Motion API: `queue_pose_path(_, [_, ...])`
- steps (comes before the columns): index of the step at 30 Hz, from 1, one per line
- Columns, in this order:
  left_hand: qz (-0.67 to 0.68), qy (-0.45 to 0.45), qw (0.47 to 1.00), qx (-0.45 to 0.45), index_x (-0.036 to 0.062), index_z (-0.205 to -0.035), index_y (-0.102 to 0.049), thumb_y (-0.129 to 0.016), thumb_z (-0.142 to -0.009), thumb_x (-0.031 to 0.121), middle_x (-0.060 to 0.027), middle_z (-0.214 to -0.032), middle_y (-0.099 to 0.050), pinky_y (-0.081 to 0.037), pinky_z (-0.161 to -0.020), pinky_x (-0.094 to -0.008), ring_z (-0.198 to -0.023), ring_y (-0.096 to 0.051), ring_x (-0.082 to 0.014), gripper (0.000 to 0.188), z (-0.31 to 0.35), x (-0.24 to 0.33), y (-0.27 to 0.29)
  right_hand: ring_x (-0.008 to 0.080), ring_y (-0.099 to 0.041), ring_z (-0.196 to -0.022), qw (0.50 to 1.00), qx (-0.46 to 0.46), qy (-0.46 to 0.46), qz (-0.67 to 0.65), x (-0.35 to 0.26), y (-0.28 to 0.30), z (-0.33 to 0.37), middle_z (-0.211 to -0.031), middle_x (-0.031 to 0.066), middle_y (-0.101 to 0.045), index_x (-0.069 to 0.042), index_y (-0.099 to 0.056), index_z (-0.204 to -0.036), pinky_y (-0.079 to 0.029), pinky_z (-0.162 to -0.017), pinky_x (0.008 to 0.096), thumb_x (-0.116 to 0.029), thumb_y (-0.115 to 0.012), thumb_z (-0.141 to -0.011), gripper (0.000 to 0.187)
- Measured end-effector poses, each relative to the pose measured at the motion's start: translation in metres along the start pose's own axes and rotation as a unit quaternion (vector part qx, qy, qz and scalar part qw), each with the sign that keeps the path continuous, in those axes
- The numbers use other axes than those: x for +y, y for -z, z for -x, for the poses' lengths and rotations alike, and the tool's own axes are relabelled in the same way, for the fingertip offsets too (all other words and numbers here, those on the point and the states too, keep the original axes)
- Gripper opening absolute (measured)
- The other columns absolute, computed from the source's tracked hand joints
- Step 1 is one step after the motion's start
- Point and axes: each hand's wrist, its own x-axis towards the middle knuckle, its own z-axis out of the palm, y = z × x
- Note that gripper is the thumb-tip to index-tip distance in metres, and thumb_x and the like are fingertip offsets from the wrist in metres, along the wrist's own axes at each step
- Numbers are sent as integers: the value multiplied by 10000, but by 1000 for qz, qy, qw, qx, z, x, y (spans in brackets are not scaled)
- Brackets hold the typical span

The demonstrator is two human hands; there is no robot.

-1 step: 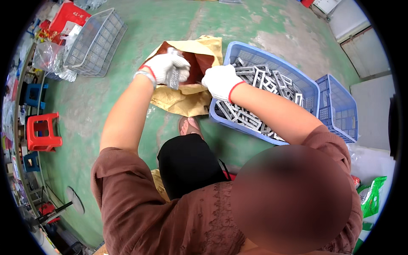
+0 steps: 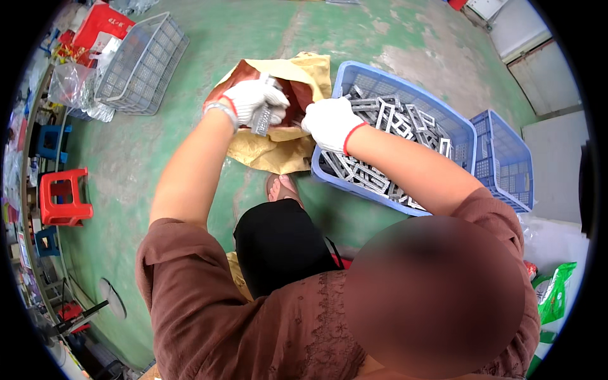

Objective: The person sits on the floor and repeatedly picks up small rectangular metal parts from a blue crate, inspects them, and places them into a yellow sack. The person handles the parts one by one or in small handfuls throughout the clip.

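Note:
My left hand (image 2: 250, 100), in a white knit glove with a red cuff edge, is closed round a grey metal piece (image 2: 261, 122) over the mouth of a yellow sack (image 2: 269, 152) with a reddish-brown inside. How many pieces it holds I cannot tell. At the sack's right rim my right hand (image 2: 330, 124), gloved likewise, is closed on the edge; its fingertips are partly hidden. Right beside the sack, a blue plastic crate (image 2: 467, 142) holds many loose rectangular metal frames (image 2: 386, 117), partly covered by my right forearm.
Another blue crate (image 2: 516, 161) adjoins the first on the right. A grey basket (image 2: 142, 69) stands at the far left, and a red stool (image 2: 65, 196) is by the cluttered shelf on the left. My foot (image 2: 283, 188) rests just below the sack.
My left hand has shifted slightly right and down over the sack's mouth, still with the metal piece in it. The right hand has barely moved.

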Motion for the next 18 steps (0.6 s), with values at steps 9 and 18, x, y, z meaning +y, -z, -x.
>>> queue_pose_path(9, [-680,-109,654,314,74,-1325,-568,-680,-721,392,-239,-1199,-656,-516,-935,-429,-1110,-644,-349,692,-2,-23,9,347,-696,-916,994,17,-80,-68,30,22,24,-948,142,-709,-136,-750,-923,-546,-728,495,-110,-580,-792,216])
queue_pose_path(18, [321,-66,932,153,43,-1312,-564,-591,-920,540,-148,-1308,-620,-435,-1049,-556,-1303,-513,-321,633,3,-122,103,361,-671,-997,987,34,-123,-94,41,23,32,-1018,141,-705,-139,-732,-956,-547,-793,498,-176,-558,-812,230])
